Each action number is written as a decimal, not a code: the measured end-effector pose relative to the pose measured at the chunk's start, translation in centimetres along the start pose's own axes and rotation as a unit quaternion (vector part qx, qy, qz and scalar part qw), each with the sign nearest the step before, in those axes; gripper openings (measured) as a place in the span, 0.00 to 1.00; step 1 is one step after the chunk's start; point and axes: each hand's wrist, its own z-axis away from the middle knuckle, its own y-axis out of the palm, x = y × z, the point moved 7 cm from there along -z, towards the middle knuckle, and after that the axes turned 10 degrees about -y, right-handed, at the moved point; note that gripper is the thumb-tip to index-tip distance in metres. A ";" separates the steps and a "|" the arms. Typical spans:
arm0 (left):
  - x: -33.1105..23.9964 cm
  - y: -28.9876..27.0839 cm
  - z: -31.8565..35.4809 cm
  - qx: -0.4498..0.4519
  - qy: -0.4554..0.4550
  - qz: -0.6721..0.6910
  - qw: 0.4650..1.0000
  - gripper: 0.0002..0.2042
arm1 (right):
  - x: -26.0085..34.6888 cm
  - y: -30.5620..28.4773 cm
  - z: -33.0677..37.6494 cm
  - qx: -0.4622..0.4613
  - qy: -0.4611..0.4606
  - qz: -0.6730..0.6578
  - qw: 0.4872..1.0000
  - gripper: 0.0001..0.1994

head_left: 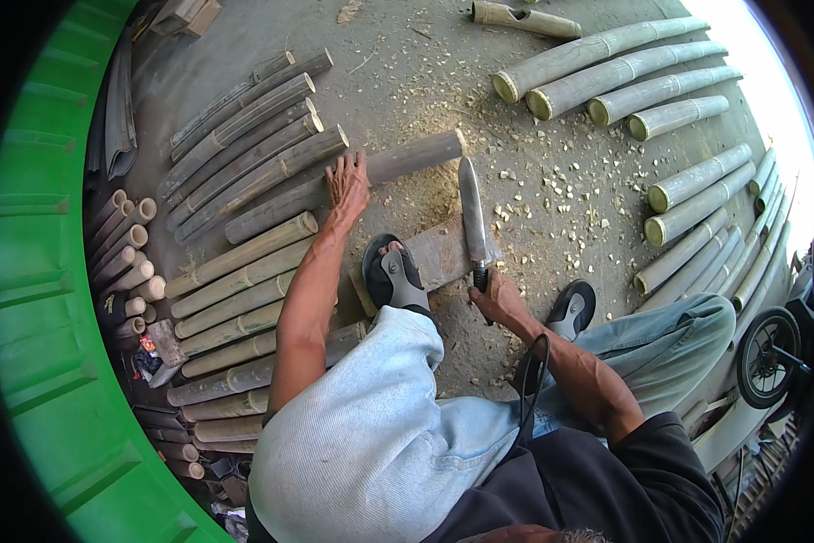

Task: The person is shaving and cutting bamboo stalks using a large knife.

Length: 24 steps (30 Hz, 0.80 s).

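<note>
My left hand [347, 184] lies over a dark grey bamboo pole [416, 156], fingers curled across its top. The pole slants up to the right, and its pale cut end points away from me. In my right hand [502, 299] is the handle of a large knife [472, 213] with a broad steel blade. Its tip points away from me, just below the pole's cut end, and I see a small gap between them. Beneath the knife, a flat wooden board [441, 257] rests on the ground beside my left sandal.
Bamboo poles [235, 290] lie in rows at the left, with shorter cut tubes [135, 237] stacked by a green wall [40, 244]. Thick bamboo lengths [606, 68] lie at the far right. Pale chips [556, 190] litter the ground. A small black wheel [769, 357] stands at right.
</note>
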 end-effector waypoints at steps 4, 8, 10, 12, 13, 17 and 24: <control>-0.9 -5.7 -0.6 -0.024 -0.007 0.025 0.999 0.31 | 0.1 -2.3 1.0 -0.116 -0.008 0.005 0.993 0.21; 0.5 -16.5 -0.9 -0.198 -0.043 0.143 0.969 0.32 | 3.1 -5.9 0.5 -0.148 -0.005 -0.007 0.989 0.22; 0.1 -23.3 -0.7 -0.292 -0.062 0.206 0.932 0.33 | 2.1 -7.3 -0.1 -0.190 -0.020 -0.002 0.982 0.23; 1.5 -28.3 1.6 -0.381 -0.099 0.291 0.872 0.31 | 5.0 -9.5 0.6 -0.250 -0.086 0.013 0.964 0.22; 2.9 -29.9 2.5 -0.410 -0.129 0.340 0.837 0.30 | 6.0 -10.5 1.0 -0.275 -0.138 0.022 0.951 0.18; 6.5 -33.7 6.3 -0.479 -0.154 0.463 0.730 0.29 | 6.1 -9.0 1.7 -0.223 -0.169 0.022 0.960 0.14; 10.9 -31.5 9.7 -0.548 -0.274 0.608 0.505 0.26 | -1.6 -3.2 2.8 -0.060 -0.134 0.018 0.989 0.15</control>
